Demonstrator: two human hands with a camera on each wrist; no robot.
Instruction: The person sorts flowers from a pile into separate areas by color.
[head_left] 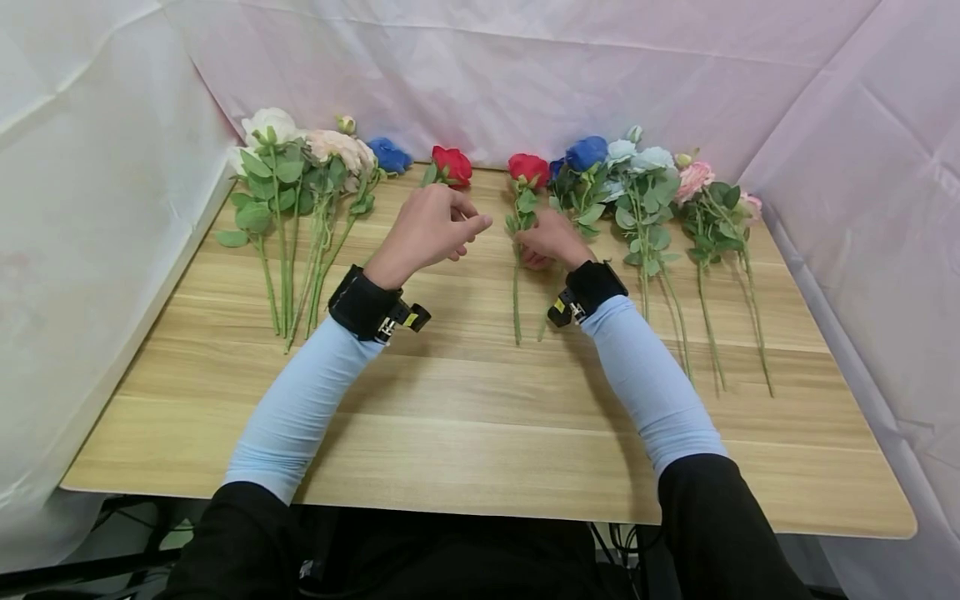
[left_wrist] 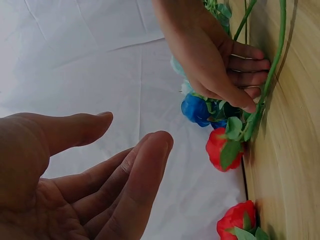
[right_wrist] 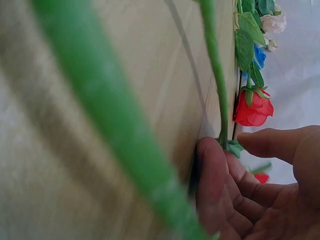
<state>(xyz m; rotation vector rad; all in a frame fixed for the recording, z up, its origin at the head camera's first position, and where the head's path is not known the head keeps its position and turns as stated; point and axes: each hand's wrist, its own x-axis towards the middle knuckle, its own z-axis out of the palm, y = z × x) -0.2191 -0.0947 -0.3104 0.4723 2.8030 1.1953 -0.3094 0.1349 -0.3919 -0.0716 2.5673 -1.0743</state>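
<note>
My left hand [head_left: 431, 229] hovers over the middle of the table, just in front of a red rose [head_left: 452, 167] at the back. In the left wrist view a gap shows between its thumb and loosely bent fingers, with nothing held. My right hand [head_left: 553, 239] is low beside a second red rose [head_left: 528, 169], at its stem below the bloom. The right wrist view has that stem [right_wrist: 217, 75] between thumb and fingers, against a fingertip, with a small gap to the thumb. A blurred green stem [right_wrist: 110, 110] crosses close to that camera.
White roses [head_left: 272, 127], blush flowers [head_left: 343, 152] and a blue rose [head_left: 390, 156] lie at the back left. Blue roses [head_left: 585, 153], light blue flowers [head_left: 652, 160] and pink flowers [head_left: 695, 179] lie to the right, stems toward the front. White cloth [head_left: 525, 75] encloses the wooden table [head_left: 495, 442].
</note>
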